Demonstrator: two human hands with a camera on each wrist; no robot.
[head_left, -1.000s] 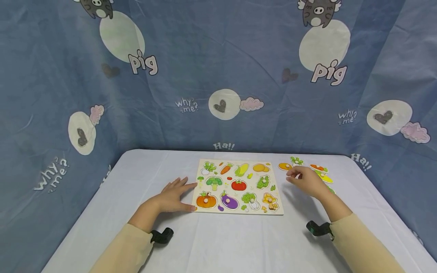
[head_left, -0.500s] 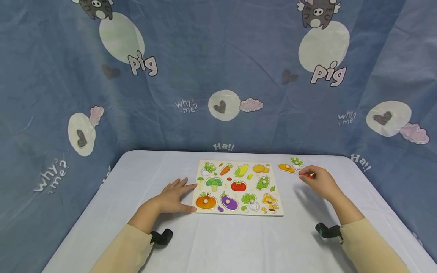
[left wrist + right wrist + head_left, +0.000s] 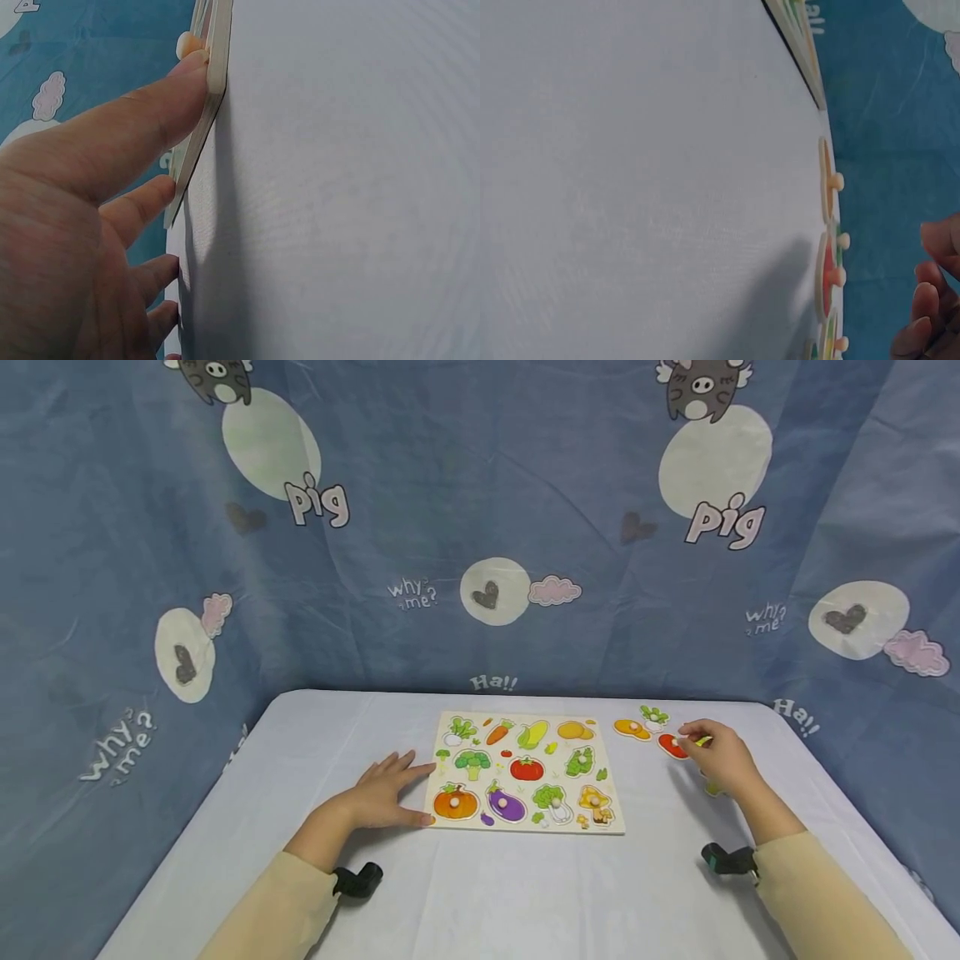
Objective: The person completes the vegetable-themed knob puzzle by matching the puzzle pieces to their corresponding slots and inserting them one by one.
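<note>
A light wooden vegetable puzzle board (image 3: pixel 501 781) lies mid-table; the board (image 3: pixel 217 67) shows edge-on in the left wrist view. My left hand (image 3: pixel 382 793) spreads along its left side, thumb and index finger (image 3: pixel 142 214) touching the edge. My right hand (image 3: pixel 716 756) hovers over loose knobbed pieces, fingers loosely bent; the right hand (image 3: pixel 934 289) shows nothing pinched in the right wrist view. At its fingertips lies a red tomato piece (image 3: pixel 671 746). A yellow corn piece (image 3: pixel 703 741) is mostly hidden by the hand, and a broccoli piece (image 3: pixel 711 787) is partly covered.
A potato piece (image 3: pixel 632 729) and a turnip piece (image 3: pixel 655 718) lie right of the board's far corner. Several pieces, such as the pumpkin (image 3: pixel 455 802) and eggplant (image 3: pixel 506 803), sit in the board. A blue patterned cloth (image 3: pixel 360 635) hangs behind the white table (image 3: pixel 510 893).
My right hand has moved right across the loose pieces, uncovering the tomato piece and covering the carrot piece seen earlier. My left hand has stayed at the board's edge.
</note>
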